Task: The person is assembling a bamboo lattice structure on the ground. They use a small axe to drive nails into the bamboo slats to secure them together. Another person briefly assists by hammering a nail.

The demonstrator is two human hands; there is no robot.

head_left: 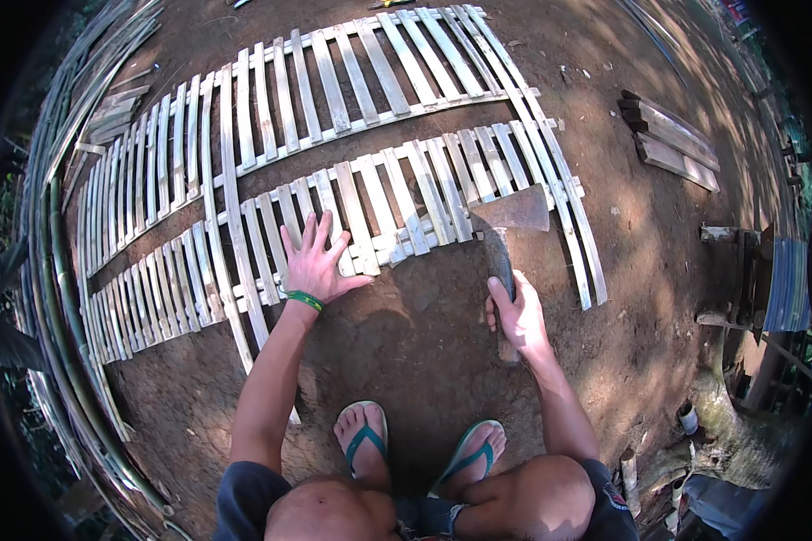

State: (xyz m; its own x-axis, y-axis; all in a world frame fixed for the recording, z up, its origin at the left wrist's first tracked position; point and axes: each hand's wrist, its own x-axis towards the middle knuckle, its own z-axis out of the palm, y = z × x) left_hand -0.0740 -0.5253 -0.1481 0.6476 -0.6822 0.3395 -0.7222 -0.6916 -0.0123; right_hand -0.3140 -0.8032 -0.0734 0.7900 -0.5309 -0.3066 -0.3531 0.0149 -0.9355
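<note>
A long frame of pale bamboo slats [367, 212] lies on the ground before me, its slats set crosswise on long rails in two rows. My left hand [315, 261] rests on the near row with fingers spread, touching the slats; a green band is at its wrist. In my right hand [516, 311] is the handle of a hatchet [521, 209]. Its broad metal blade points right, beside the near row's right part and close to the slats. The fingers of that hand wrap the dark handle, partly hidden behind it.
Long bamboo poles [59, 261] run along the left side. Several short boards [669, 140] lie at the upper right. A blue corrugated sheet [788, 287] and a tree trunk [708, 406] stand at the right. My sandalled feet [363, 439] are on the brown dirt just below the frame.
</note>
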